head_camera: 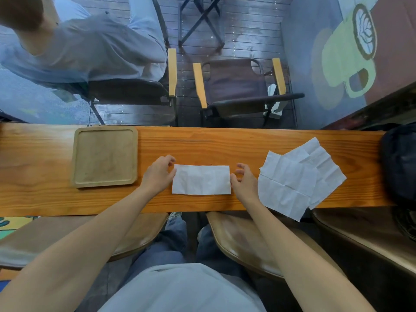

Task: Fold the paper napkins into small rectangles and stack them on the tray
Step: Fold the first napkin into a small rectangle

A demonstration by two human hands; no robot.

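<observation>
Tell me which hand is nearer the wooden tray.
Left. The left hand sits just right of the wooden tray, at the folded napkin's left edge. The right hand is at the napkin's far edge, farther from the tray.
</observation>
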